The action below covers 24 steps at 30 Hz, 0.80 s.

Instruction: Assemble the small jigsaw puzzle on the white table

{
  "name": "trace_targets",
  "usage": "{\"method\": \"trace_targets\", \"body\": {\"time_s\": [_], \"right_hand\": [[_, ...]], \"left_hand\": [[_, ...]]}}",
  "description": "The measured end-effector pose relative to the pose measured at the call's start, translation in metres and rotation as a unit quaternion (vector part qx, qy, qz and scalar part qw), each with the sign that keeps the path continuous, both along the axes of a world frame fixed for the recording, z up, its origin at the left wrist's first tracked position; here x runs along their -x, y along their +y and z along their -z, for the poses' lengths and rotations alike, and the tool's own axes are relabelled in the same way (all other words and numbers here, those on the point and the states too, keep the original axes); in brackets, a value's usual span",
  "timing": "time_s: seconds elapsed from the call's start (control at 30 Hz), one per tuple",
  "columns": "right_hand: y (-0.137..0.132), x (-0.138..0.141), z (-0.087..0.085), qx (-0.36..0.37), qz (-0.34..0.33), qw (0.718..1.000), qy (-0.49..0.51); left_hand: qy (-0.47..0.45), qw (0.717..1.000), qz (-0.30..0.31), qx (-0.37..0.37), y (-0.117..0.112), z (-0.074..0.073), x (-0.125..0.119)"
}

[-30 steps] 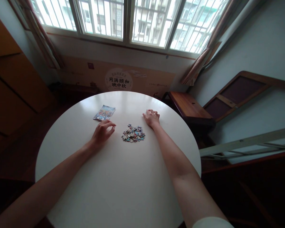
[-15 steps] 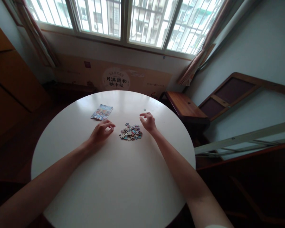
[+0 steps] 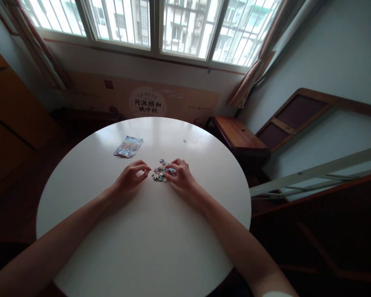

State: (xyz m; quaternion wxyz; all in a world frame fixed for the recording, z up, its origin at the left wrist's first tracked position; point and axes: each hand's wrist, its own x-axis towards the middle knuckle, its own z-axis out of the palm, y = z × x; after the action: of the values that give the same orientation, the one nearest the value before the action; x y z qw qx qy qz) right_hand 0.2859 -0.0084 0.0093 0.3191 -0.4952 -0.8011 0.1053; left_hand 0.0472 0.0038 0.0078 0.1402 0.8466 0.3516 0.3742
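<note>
A small heap of colourful puzzle pieces lies in the middle of the round white table. My right hand rests on the heap's right side, its fingers bent down onto the pieces and covering part of them. My left hand sits just left of the heap with its wrist on the table. Its fingers are curled and the thumb is close to the index finger in a loose pinch; what it holds, if anything, does not show. One loose puzzle piece lies alone farther back.
A small printed picture card lies at the back left of the table. Behind the table a cardboard sheet leans under the window. A wooden bench and leaning wooden frames stand to the right.
My right hand has drawn back from the far right of the table, leaving one piece there, and has come down onto the heap. My left hand has hardly moved. The view tilted slightly.
</note>
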Motion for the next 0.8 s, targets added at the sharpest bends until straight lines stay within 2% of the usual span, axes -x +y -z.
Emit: {"method": "trace_targets", "body": {"time_s": [0.57,0.8], "right_hand": [[-0.0021,0.0043,0.0041,-0.008,-0.019,1.0,-0.002],[-0.0008,0.003,0.0013,0.017,-0.021,1.0,0.01]], "left_hand": [[-0.015,1.0,-0.003,0.02,-0.0026,-0.0004,-0.0005],[-0.015,1.0,-0.001,0.024,-0.0045,-0.0026,-0.0009]]}}
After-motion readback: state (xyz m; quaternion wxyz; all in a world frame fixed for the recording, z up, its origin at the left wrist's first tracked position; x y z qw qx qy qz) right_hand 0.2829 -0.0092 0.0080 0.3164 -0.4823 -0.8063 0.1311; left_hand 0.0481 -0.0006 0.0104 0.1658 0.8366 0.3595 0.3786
